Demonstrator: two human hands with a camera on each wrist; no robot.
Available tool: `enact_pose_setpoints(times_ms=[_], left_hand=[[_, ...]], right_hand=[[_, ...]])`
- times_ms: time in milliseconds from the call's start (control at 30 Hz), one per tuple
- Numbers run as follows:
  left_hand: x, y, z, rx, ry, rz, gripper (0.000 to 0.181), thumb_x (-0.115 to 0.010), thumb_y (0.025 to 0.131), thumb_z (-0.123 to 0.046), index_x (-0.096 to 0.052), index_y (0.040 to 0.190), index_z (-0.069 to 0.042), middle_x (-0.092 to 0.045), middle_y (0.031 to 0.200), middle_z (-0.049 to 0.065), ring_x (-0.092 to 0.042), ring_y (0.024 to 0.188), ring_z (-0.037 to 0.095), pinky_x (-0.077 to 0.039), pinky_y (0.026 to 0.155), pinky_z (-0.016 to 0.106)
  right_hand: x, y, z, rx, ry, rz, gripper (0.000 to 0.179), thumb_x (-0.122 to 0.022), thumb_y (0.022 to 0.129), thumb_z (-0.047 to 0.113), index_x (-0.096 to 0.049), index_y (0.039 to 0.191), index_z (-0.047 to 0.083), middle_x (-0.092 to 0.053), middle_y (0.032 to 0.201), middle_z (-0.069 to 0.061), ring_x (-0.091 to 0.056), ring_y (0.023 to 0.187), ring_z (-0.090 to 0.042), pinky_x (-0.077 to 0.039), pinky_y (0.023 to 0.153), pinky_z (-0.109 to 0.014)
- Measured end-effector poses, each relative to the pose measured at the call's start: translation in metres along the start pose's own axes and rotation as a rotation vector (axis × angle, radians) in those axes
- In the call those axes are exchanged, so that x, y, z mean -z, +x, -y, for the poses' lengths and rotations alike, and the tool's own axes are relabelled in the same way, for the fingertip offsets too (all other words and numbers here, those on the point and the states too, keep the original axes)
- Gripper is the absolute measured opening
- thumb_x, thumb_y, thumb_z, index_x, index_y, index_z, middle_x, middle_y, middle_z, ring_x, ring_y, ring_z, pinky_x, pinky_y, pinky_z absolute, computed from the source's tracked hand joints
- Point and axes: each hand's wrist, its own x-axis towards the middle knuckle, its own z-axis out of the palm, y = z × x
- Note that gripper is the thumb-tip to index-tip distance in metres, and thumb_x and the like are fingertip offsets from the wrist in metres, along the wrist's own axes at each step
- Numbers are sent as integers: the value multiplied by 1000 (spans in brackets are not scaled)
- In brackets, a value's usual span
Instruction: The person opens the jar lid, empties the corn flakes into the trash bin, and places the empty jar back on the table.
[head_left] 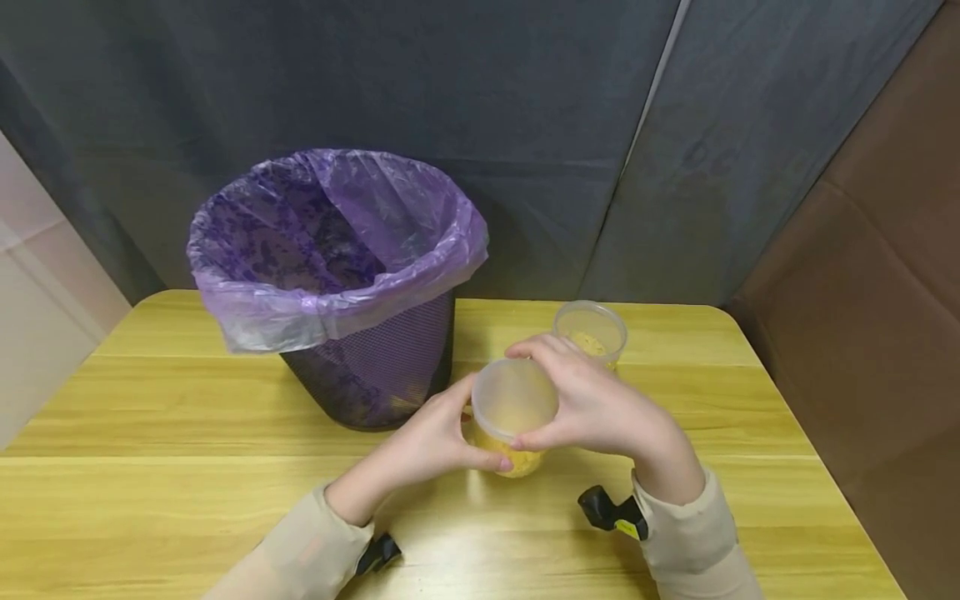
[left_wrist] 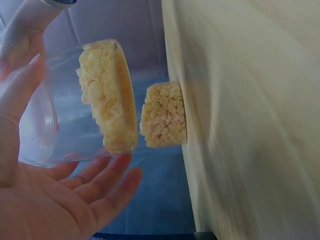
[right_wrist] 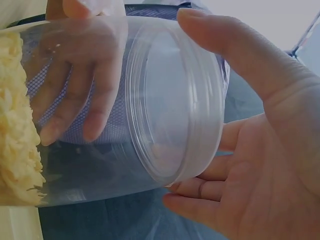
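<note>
Our left grip curls round the jar, our right grip its lid. Likely light, slippery plastic; we'd hold low.

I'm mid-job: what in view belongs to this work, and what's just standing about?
In the work:
- jar of yellow flakes, gripped by the left hand
- its lid, gripped by the right hand

Probably just standing about:
- second jar, untouched
- bin with purple bag, untouched

a purple-lined bin stands before grey cloth.
</note>
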Motion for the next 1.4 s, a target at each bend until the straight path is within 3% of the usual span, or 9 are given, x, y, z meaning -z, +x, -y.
enact_pose_setpoints(times_ms=[267,800,1400], left_hand=[[-4,-7,4,-7,70,-25,99,-90,61,-39,-40,140,-8,-59,122,3,-57,106,17,-48,91,40],[-21,-15,10,-5,178,19,99,-90,59,-40,-42,138,-4,-60,122,10,-59,104,20,-48,89,41],[-27,-14,16,6,116,56,101,-91,58,-34,-41,141,-5,-60,123,7,-57,108,20,-46,93,42]], right_hand=[[-5,-2,6,32,-42,32,81,-87,62,32,-51,130,6,-51,127,-6,-48,113,-19,-46,90,-40],[-16,-18,0,34,-118,103,85,-86,61,38,-50,130,3,-51,125,-7,-50,110,-19,-47,91,-38],[-21,-18,-2,38,-159,124,91,-89,59,40,-50,131,-1,-52,120,-7,-51,108,-20,-48,91,-38]])
